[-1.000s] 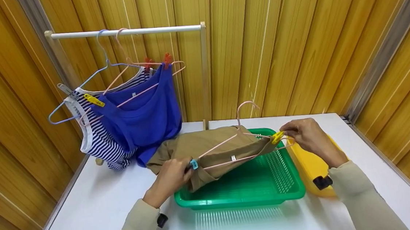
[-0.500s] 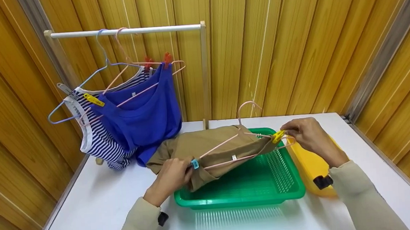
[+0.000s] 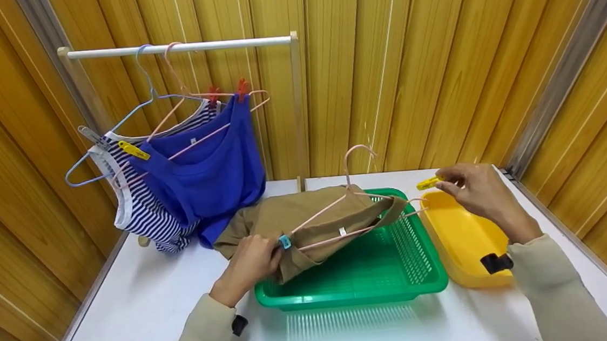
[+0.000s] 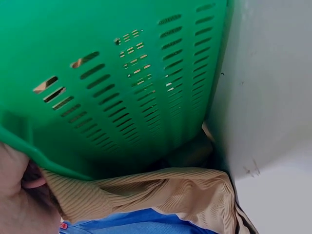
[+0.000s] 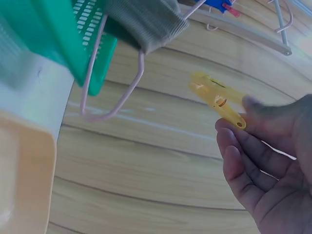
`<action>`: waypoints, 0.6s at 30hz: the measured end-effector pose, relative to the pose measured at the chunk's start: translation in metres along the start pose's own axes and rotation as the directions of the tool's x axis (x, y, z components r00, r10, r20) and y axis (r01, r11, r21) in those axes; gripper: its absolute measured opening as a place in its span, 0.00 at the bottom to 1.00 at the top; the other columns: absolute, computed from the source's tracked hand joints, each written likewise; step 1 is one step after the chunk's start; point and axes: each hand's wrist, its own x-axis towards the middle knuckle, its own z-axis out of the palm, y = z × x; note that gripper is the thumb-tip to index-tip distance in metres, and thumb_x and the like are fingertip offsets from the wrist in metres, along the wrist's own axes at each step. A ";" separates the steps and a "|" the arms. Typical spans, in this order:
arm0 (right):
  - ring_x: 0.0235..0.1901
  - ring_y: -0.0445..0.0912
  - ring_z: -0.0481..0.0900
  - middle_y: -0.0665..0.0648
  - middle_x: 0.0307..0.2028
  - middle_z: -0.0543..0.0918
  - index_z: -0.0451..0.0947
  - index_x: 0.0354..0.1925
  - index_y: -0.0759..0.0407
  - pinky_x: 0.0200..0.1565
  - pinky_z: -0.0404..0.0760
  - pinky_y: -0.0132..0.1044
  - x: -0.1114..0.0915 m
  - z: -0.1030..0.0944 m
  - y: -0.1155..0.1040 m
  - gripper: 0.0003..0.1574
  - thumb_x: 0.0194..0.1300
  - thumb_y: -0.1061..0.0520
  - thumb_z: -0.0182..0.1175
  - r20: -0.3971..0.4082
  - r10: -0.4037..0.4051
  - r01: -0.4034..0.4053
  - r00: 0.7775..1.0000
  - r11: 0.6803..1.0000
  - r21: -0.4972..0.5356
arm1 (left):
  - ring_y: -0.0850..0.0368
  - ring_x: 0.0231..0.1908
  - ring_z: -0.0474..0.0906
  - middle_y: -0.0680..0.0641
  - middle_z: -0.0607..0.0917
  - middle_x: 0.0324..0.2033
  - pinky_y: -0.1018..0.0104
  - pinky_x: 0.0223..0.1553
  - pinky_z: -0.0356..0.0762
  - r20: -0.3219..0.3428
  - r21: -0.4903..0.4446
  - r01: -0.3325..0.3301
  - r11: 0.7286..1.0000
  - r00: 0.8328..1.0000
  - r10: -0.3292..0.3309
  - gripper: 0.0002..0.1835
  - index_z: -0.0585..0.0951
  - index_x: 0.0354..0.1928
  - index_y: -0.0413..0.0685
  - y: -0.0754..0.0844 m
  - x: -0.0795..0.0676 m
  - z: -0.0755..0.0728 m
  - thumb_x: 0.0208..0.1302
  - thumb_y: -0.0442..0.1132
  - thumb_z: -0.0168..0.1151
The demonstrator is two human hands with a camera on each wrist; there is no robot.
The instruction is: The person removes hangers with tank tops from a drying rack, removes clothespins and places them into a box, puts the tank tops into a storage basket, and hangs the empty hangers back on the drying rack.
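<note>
My left hand (image 3: 251, 264) grips the left end of a pink clothes hanger (image 3: 318, 216), with a brown ribbed garment (image 3: 306, 205) on it. A blue clothespin (image 3: 285, 241) shows at those fingers; whether they also hold it is hidden. The hanger's hook points up, and its right end pokes out past the garment's right strap (image 3: 395, 209). Off to the right, my right hand (image 3: 481, 194) pinches a yellow clothespin (image 5: 217, 97) between thumb and fingertips, apart from the hanger and garment. In the left wrist view the garment (image 4: 146, 195) hangs by the basket's wall.
A green basket (image 3: 351, 298) stands under the garment, with a yellow tray (image 3: 452, 272) at its right. On the left, a rack (image 3: 250, 42) carries a striped top (image 3: 153, 220) and a blue top (image 3: 211, 172), both clipped to hangers. Wood-patterned walls enclose the white table.
My right hand has taken the yellow clothespin off the garment's right strap and moved right and up with it. The left hand keeps its hold; the view has shifted slightly.
</note>
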 end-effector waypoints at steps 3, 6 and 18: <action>0.33 0.53 0.83 0.64 0.36 0.87 0.83 0.48 0.67 0.35 0.83 0.42 -0.003 0.000 0.008 0.17 0.65 0.57 0.64 0.041 0.051 -0.051 0.998 0.999 -0.002 | 0.62 0.16 0.69 0.55 0.67 0.12 0.67 0.19 0.64 -0.007 0.000 -0.001 1.000 1.000 0.001 0.18 0.67 0.18 0.50 -0.001 -0.001 0.000 0.60 0.36 0.65; 0.38 0.57 0.83 0.67 0.41 0.86 0.80 0.52 0.68 0.41 0.83 0.53 -0.007 0.002 0.017 0.21 0.66 0.55 0.62 0.100 0.116 -0.115 0.988 0.993 -0.015 | 0.63 0.16 0.68 0.56 0.67 0.12 0.68 0.19 0.64 -0.001 -0.010 0.004 1.000 1.000 -0.004 0.17 0.68 0.19 0.50 0.000 -0.002 0.001 0.60 0.36 0.65; 0.37 0.54 0.80 0.70 0.44 0.83 0.77 0.53 0.73 0.46 0.81 0.56 -0.015 0.026 0.045 0.26 0.63 0.55 0.63 0.464 0.272 -0.215 0.843 0.961 -0.172 | 0.65 0.17 0.65 0.55 0.68 0.13 0.70 0.19 0.62 -0.013 -0.016 -0.004 1.000 1.000 0.004 0.13 0.70 0.23 0.49 0.000 0.000 0.002 0.61 0.38 0.65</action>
